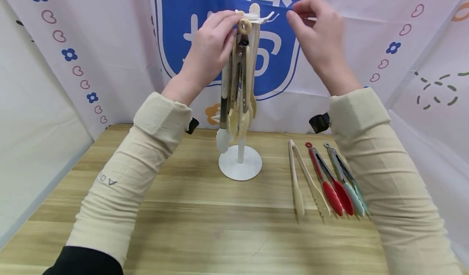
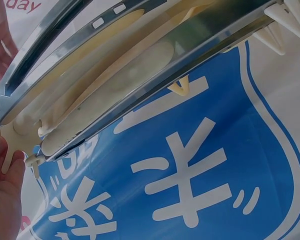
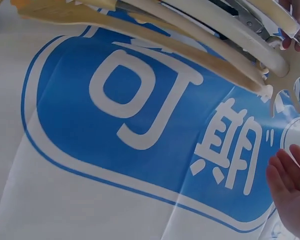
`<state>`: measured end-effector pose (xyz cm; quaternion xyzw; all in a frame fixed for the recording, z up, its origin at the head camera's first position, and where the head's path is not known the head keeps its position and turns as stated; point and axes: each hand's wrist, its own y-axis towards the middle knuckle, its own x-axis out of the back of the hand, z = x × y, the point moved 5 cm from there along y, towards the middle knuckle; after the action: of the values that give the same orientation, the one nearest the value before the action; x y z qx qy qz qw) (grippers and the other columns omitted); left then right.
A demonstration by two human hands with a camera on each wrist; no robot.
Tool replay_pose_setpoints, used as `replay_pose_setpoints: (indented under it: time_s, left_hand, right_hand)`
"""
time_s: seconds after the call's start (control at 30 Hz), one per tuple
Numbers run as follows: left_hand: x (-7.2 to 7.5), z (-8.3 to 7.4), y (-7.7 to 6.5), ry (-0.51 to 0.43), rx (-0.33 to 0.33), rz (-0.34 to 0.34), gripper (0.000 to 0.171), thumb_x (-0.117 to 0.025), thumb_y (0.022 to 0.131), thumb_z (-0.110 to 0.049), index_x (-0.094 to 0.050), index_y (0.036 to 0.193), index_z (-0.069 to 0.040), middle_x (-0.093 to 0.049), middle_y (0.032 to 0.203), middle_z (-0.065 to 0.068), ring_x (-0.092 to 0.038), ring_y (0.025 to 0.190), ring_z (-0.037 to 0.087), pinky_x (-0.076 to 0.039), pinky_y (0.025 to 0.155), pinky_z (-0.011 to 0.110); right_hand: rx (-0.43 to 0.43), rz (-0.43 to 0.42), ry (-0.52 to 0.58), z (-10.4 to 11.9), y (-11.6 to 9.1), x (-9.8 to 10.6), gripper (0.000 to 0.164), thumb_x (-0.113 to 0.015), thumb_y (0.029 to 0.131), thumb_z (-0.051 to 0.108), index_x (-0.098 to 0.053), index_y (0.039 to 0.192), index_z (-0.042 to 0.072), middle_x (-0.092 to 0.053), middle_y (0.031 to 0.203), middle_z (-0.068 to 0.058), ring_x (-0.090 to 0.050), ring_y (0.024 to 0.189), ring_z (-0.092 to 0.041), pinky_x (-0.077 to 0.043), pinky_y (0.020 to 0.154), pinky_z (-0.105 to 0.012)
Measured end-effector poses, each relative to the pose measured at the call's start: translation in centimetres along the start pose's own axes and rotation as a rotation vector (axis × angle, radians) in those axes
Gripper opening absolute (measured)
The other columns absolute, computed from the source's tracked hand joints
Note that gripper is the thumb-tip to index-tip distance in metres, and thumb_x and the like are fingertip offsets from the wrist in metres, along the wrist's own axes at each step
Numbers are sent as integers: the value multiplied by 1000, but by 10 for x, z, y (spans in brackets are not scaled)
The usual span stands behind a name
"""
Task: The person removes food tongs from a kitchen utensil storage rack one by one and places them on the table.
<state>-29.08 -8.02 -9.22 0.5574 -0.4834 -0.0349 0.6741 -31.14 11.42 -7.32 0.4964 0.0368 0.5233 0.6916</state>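
A white rotating rack [image 1: 256, 18] with hooks around its top stands on a round base [image 1: 240, 169]. Several tongs and utensils hang from it, among them steel tongs with a white tip [image 1: 222, 140]. At the front hang cream-tipped tongs [image 1: 246, 98] with a tan ring at their upper end. My left hand [image 1: 210, 41] pinches that ring by the rack's top; in the left wrist view its fingertips [image 2: 10, 165] meet around it. To the right of the hooks, my right hand [image 1: 318, 35] is raised in the air, fingers loosely bent and holding nothing.
On the wooden table [image 1: 183, 234], right of the base, lie wooden tongs [image 1: 297, 185], red tongs [image 1: 331, 185] and mint-green tongs [image 1: 348, 181]. A white cloth with a blue printed emblem [image 1: 194, 6] hangs close behind the rack.
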Motion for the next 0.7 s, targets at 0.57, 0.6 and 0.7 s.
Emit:
replay_pose_setpoints:
  time_s: [0.57,0.6,0.7]
  left_hand:
    - [0,0,0,-7,18,8,35,-38,98,-16,-49,128,-2,-48,131,9,-40,124,15,-14,107,16]
    - [0,0,-1,-5,19,8,35,-38,98,-16,-49,128,-2,-48,131,9,-39,124,15,-13,107,17]
    - [-1,1,-1,-5,21,9,35,-37,98,-16,-49,128,-2,-48,131,9,-39,124,15,-12,108,17]
  right_hand:
    - [116,73,140,29,1,-23,30,-52,93,25,-62,111,3,-59,111,-6,-53,104,-7,-41,91,-14]
    - [135,76,138,30,0,-24,30,-52,93,24,-62,111,3,-59,110,-6,-54,103,-7,-41,91,-15]
    - [186,75,113,32,-1,-25,30,-51,93,24,-64,108,2,-61,105,-7,-55,97,-7,-42,89,-14]
